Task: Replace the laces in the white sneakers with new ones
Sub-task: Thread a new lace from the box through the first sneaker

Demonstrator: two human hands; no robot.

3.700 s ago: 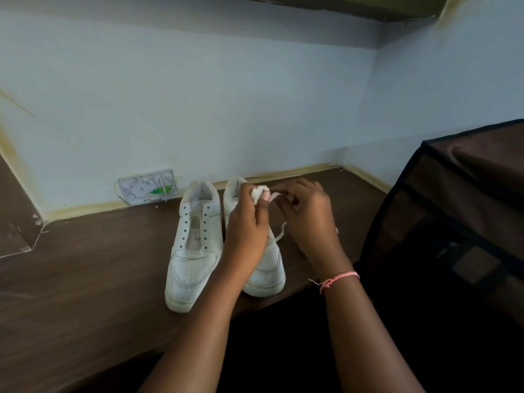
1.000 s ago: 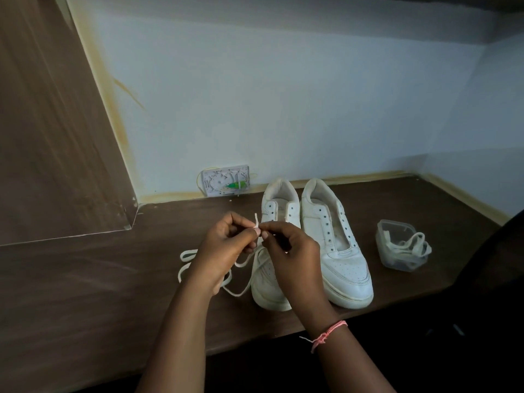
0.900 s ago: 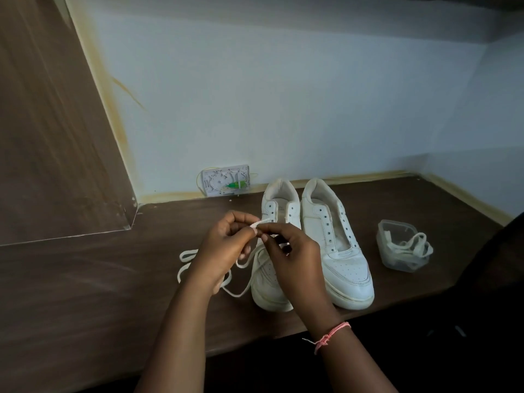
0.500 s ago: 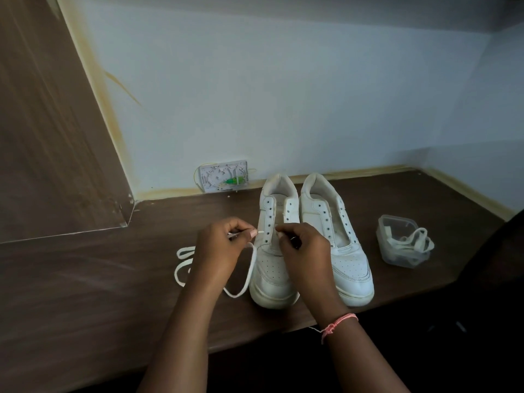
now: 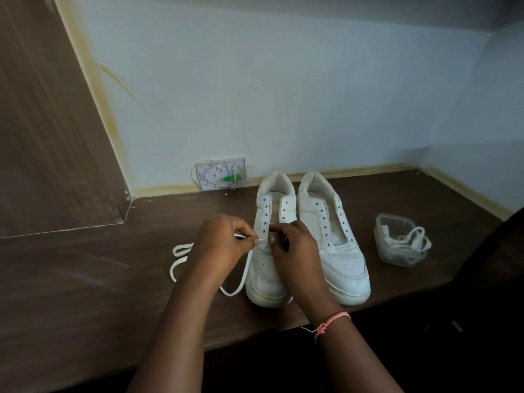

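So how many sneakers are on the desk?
2, side by side near the wall: the left sneaker under both hands, the right sneaker beside the plastic box.

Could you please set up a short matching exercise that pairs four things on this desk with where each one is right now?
Things:
1. loose white shoelace
2. clear plastic container
3. white sneaker without hands on it
4. white wall socket plate

Places:
A. on the wall behind the sneakers
B. at the right of the pair, holding laces
C. looped on the brown wooden desk, its end pinched by the left hand
D. between the other white sneaker and the container

Pairs: 1-C, 2-B, 3-D, 4-A
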